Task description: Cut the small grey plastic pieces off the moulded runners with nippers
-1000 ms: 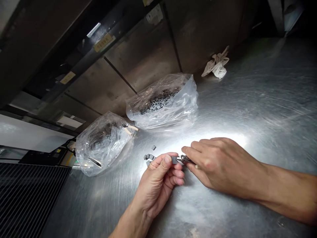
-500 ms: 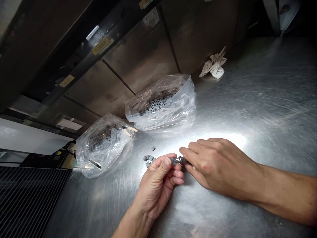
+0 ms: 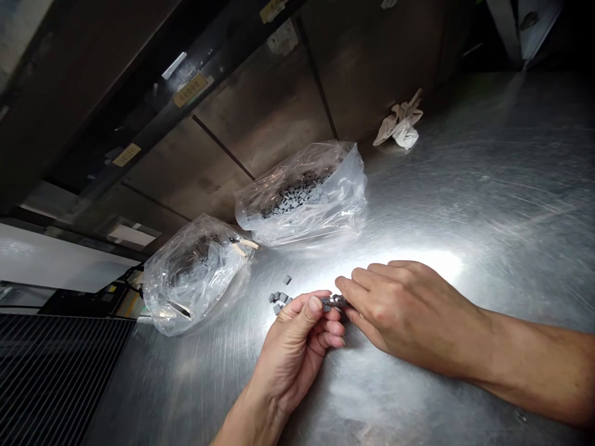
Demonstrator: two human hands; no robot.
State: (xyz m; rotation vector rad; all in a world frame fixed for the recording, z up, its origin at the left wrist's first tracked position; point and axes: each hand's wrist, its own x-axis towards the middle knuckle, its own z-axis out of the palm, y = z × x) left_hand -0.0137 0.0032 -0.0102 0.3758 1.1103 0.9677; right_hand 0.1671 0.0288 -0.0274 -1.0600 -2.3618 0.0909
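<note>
In the head view, one broad, scratched, silvery metal table (image 3: pixel 474 223) is stretching beneath everything. Two bare hands are working over it, close together. Two clear, crinkled plastic bags are sitting side by side: one open bag (image 3: pixel 325 220) is holding a heap of small grey blocks (image 3: pixel 300 195), too many for me to count; the other clear bag (image 3: pixel 199 294) is holding grey contents I can't count either. One crumpled off-white cloth (image 3: pixel 400 127) is lying by the wall. One cream-handled cutter (image 3: pixel 245 244) is resting at the second bag's edge, and one slim dark-tipped tool (image 3: pixel 180 309) is lying at its other side. The right hand (image 3: pixel 409 310) is closing round one small dark metal tool (image 3: pixel 339 301), whose tip is meeting one grey ribbed block (image 3: pixel 326 305). The left hand (image 3: pixel 297 341) is clamping that block between thumb and finger. At least five loose grey pieces (image 3: pixel 287 279) are lying nearby.
</note>
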